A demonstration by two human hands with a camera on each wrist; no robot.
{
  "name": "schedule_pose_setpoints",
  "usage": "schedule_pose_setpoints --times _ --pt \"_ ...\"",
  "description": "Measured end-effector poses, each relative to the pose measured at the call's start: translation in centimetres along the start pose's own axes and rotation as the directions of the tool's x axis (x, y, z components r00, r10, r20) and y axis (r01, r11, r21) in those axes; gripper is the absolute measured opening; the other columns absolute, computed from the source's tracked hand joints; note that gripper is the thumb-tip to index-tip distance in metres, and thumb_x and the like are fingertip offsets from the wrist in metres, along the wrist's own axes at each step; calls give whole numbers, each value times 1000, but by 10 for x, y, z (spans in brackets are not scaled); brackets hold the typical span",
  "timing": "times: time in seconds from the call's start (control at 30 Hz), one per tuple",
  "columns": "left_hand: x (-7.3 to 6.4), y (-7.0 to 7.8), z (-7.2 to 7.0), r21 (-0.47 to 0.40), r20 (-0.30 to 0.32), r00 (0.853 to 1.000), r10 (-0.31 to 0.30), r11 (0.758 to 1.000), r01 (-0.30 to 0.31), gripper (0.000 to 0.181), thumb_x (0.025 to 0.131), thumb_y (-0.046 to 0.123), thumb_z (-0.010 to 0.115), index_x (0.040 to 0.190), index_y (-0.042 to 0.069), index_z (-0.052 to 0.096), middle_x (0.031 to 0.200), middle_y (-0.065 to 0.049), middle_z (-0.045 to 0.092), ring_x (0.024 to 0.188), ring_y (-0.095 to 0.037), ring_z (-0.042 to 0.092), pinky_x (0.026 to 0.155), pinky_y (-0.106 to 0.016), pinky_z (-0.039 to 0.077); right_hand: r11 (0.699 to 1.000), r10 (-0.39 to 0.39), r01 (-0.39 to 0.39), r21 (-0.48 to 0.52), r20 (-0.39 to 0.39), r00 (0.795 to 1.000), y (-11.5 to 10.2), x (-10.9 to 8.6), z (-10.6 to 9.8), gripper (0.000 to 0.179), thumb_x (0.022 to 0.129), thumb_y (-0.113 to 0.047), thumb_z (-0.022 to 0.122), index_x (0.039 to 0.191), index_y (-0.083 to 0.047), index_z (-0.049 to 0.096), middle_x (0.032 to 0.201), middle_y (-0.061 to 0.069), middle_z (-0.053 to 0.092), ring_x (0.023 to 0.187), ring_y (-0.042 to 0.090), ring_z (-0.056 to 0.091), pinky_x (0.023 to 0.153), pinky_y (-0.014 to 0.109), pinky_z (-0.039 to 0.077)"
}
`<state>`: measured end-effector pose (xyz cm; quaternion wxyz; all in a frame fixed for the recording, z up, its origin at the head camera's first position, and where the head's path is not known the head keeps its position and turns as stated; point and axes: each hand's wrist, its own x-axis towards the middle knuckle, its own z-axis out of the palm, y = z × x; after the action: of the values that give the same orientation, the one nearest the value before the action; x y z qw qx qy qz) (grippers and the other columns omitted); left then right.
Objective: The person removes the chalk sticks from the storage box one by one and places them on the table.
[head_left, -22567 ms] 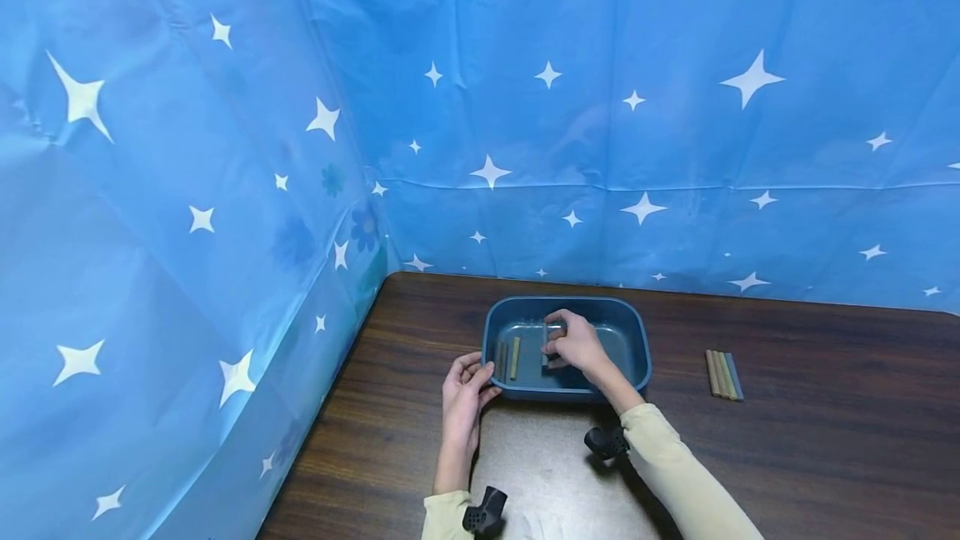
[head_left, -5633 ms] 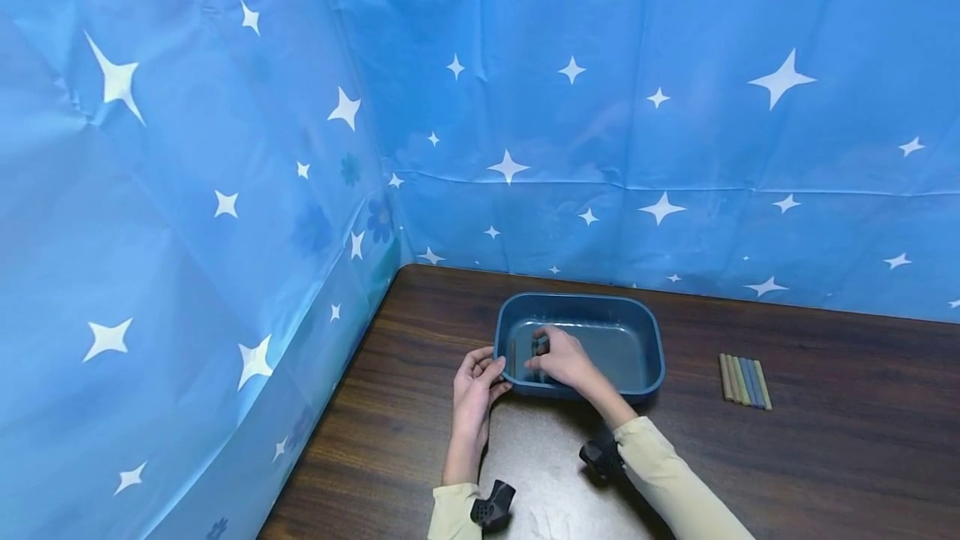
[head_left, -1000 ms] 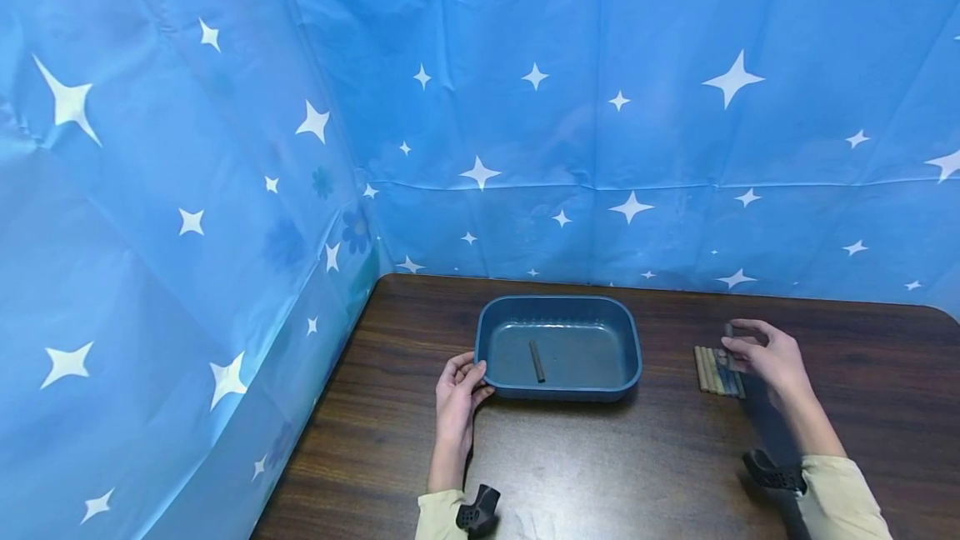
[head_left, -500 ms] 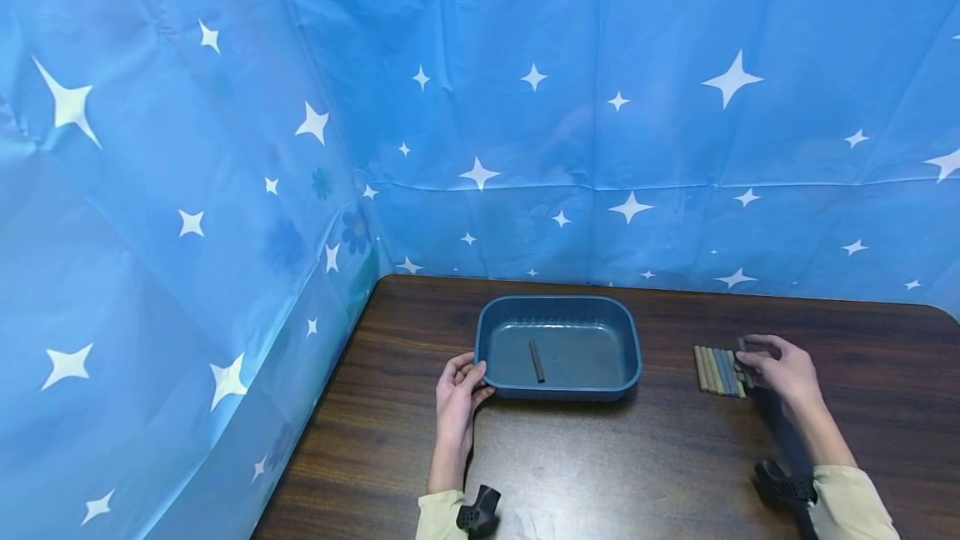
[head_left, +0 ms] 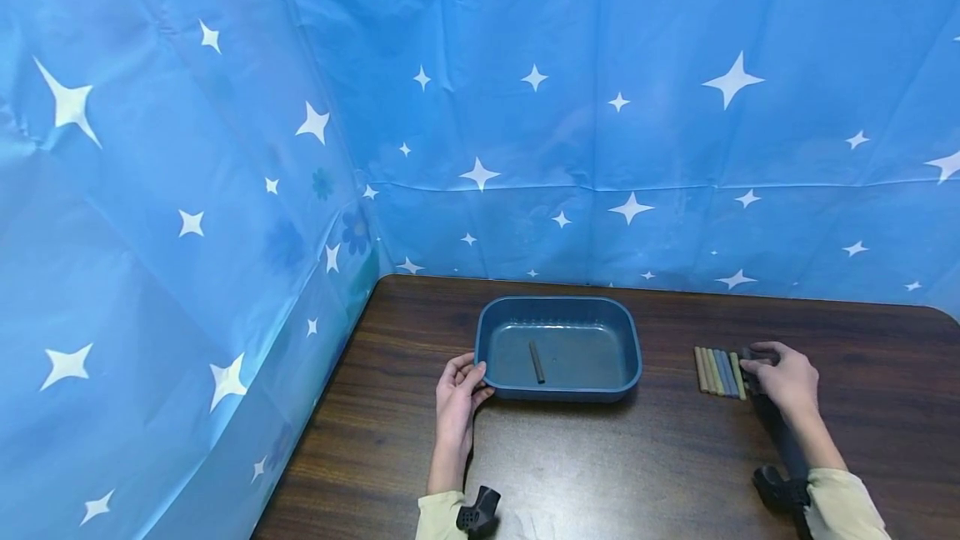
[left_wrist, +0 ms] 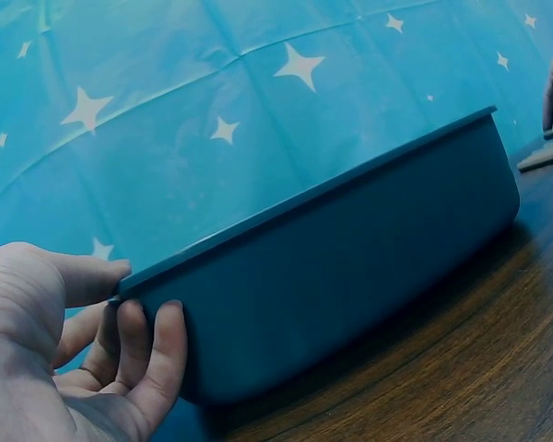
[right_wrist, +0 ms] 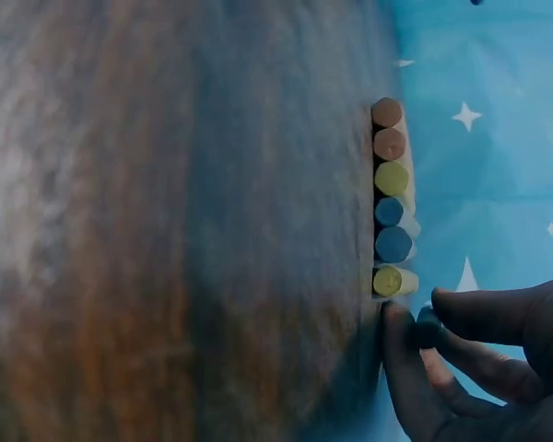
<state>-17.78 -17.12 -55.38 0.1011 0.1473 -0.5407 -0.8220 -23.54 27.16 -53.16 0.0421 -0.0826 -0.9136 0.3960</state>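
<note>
My left hand pinches the left front corner of a blue rectangular tub, thumb on the rim and fingers against the outer wall. One dark chalk stick lies slightly slanted in the tub. Right of the tub, brown, yellow and blue chalk sticks lie side by side in a row. At the row's right end, my right hand pinches a dark chalk stick between thumb and fingers, low by the table and close beside the last yellow stick. Fingers hide part of the held stick.
The brown wood-grain table ends at a blue star-patterned curtain behind and to the left. A black wrist camera sits on the left wrist, another on the right.
Sticks have moved from the tub to the row over the earlier frames. In the last second my right hand moved from over the row to its right end and lowered. My left hand stayed.
</note>
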Motion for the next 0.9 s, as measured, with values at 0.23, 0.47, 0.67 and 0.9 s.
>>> schedule_pose_setpoints --times 0.23,0.47,0.67,0.9 --pt "0 0 -1 12 7 1000 7 1000 -7 34 99 2 66 128 -10 53 90 -2 59 75 -9 59 64 -21 55 993 -72 70 -96 -14 997 -5 -3 2 34 96 -3 64 121 20 58 100 36 67 87 51 63 76 62 48" --pt "0 0 -1 9 15 1000 15 1000 -15 36 98 3 66 129 -11 52 91 -2 60 74 -9 60 64 -21 56 992 -67 66 -110 -5 998 -6 -2 4 31 96 -1 63 119 18 61 99 34 68 89 50 63 77 62 48" --pt "0 0 -1 13 12 1000 18 1000 -18 36 98 4 66 128 -10 53 90 -2 59 74 -9 59 63 -21 56 992 -77 76 -103 2 997 -5 -1 7 32 94 0 67 118 19 61 96 33 69 88 50 64 75 62 50" --pt "1 -1 -1 6 4 1000 3 1000 -3 33 98 3 66 127 -8 54 90 -2 60 74 -9 59 64 -21 56 992 -65 63 -114 -19 998 -4 1 8 30 93 -1 68 116 18 62 96 33 69 88 50 64 75 62 49"
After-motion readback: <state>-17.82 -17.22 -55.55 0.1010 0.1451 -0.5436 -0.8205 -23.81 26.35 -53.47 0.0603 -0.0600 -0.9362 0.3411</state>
